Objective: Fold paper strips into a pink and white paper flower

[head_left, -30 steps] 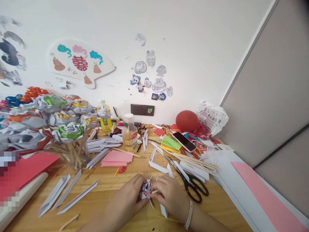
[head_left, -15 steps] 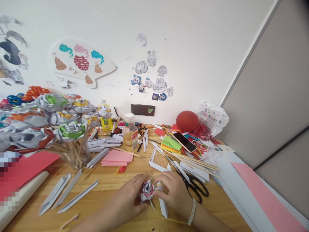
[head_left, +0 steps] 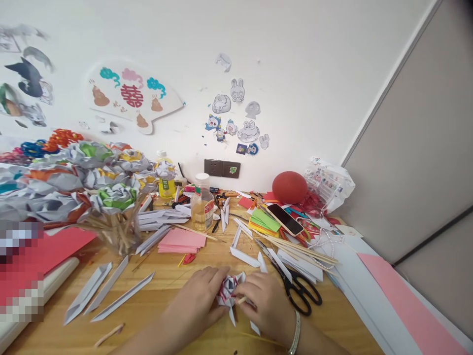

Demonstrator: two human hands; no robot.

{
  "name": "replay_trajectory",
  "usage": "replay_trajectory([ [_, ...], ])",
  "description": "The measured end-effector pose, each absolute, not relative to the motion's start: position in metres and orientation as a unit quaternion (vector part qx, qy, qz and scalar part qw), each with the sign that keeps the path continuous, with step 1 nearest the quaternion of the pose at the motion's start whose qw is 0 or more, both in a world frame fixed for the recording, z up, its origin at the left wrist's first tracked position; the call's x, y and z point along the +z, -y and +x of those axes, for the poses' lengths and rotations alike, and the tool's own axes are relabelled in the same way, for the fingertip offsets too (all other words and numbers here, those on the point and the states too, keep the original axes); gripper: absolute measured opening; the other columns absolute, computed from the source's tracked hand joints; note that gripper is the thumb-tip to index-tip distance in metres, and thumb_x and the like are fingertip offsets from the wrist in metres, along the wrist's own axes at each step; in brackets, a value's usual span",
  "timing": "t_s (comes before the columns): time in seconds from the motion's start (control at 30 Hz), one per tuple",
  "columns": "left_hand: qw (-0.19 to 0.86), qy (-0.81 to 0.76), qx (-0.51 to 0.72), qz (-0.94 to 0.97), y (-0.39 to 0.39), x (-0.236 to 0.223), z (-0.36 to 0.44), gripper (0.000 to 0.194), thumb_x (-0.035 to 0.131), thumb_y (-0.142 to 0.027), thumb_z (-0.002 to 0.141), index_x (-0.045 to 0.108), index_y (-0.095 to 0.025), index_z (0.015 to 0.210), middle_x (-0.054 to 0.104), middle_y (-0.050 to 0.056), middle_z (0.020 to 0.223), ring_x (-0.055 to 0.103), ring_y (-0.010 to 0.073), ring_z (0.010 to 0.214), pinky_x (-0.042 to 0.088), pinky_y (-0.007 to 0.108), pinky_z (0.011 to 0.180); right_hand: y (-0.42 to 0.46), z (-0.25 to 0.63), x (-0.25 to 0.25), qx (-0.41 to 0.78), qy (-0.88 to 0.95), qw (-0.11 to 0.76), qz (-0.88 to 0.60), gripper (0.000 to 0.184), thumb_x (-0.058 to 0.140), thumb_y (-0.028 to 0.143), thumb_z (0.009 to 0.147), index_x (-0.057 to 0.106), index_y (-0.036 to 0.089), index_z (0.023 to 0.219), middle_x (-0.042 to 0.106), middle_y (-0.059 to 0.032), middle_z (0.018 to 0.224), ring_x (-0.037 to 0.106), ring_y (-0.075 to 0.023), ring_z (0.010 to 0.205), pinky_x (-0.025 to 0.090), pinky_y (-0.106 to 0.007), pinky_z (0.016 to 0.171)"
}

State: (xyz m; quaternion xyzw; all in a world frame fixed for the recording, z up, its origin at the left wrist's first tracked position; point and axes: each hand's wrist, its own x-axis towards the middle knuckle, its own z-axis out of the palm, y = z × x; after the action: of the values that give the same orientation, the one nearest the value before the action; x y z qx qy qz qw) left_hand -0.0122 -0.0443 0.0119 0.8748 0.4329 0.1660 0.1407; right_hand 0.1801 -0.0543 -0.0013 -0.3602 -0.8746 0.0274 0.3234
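My left hand (head_left: 201, 296) is closed around the left side of a paper flower (head_left: 229, 286) of folded white paper with pink-red edges. White paper ends stick out of it. My right hand (head_left: 264, 301), with a bracelet at its wrist, is bent at the flower's right side. The pale tip of a small wooden stick (head_left: 242, 300) pokes out between its fingers; the rest of the stick is hidden. Under that hand a folded white paper strip (head_left: 254, 328) partly shows. Black-handled scissors (head_left: 301, 291) lie just right of my right hand.
Folded paper strips (head_left: 123, 296) lie at the left, near a container of paper flowers on sticks (head_left: 116, 197). Behind my hands are pink paper sheets (head_left: 181, 240) and a glue bottle (head_left: 202, 207). A phone (head_left: 284, 219), wooden sticks (head_left: 295, 245) and a red balloon (head_left: 290, 187) are at the right.
My right hand has moved in against the flower, and its stick tip now points at the flower's lower right. The white strip is more covered. The view has shifted slightly left.
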Motion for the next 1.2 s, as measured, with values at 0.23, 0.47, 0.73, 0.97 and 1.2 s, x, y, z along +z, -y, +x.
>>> replay_trajectory([
  [0.23, 0.143, -0.43, 0.163, 0.876, 0.0473, 0.0209, -0.0093, 0.028, 0.063, -0.024, 0.075, 0.056, -0.019, 0.102, 0.064, 0.008, 0.099, 0.058, 0.0264, 0.092, 0.047, 0.04, 0.08, 0.0557, 0.1766, -0.007, 0.034, 0.869, 0.325, -0.371, 0.006, 0.06, 0.02, 0.077, 0.059, 0.02, 0.083, 0.062, 0.0002, 0.075, 0.053, -0.0159, 0.068, 0.036, -0.026, 0.061],
  [0.47, 0.138, -0.431, 0.17, 0.876, 0.047, 0.0176, -0.0088, 0.029, 0.064, -0.023, 0.074, 0.056, -0.019, 0.101, 0.065, 0.007, 0.1, 0.059, 0.026, 0.092, 0.047, 0.039, 0.081, 0.057, 0.1754, -0.0087, 0.032, 0.867, 0.304, -0.393, 0.005, 0.061, 0.018, 0.077, 0.057, 0.02, 0.08, 0.061, 0.0008, 0.074, 0.053, -0.0159, 0.069, 0.035, -0.026, 0.061],
  [0.73, 0.129, -0.439, 0.163, 0.874, 0.0492, 0.017, -0.0085, 0.031, 0.065, -0.022, 0.072, 0.056, -0.019, 0.101, 0.066, 0.008, 0.1, 0.06, 0.0266, 0.092, 0.048, 0.04, 0.081, 0.0546, 0.1748, -0.0081, -0.051, 0.904, 0.263, -0.333, 0.013, 0.05, 0.02, 0.084, 0.054, 0.02, 0.072, 0.057, 0.0001, 0.069, 0.048, -0.0159, 0.063, 0.031, -0.029, 0.054],
  [0.97, 0.138, -0.434, 0.159, 0.876, 0.0489, 0.0182, -0.0073, 0.028, 0.063, -0.023, 0.074, 0.056, -0.018, 0.1, 0.066, 0.009, 0.099, 0.06, 0.0269, 0.091, 0.048, 0.041, 0.081, 0.0532, 0.1719, -0.0015, -0.086, 0.907, 0.273, -0.31, 0.023, 0.042, 0.022, 0.09, 0.054, 0.019, 0.071, 0.056, -0.0007, 0.065, 0.046, -0.0154, 0.061, 0.03, -0.028, 0.053],
  [1.2, 0.128, -0.436, 0.154, 0.877, 0.05, 0.017, -0.007, 0.024, 0.064, -0.021, 0.072, 0.057, -0.017, 0.095, 0.066, 0.008, 0.095, 0.06, 0.0264, 0.088, 0.048, 0.04, 0.078, 0.0541, 0.1704, -0.0002, -0.112, 0.904, 0.288, -0.296, 0.033, 0.033, 0.022, 0.094, 0.054, 0.018, 0.068, 0.056, -0.0008, 0.062, 0.046, -0.0155, 0.057, 0.029, -0.029, 0.052],
])
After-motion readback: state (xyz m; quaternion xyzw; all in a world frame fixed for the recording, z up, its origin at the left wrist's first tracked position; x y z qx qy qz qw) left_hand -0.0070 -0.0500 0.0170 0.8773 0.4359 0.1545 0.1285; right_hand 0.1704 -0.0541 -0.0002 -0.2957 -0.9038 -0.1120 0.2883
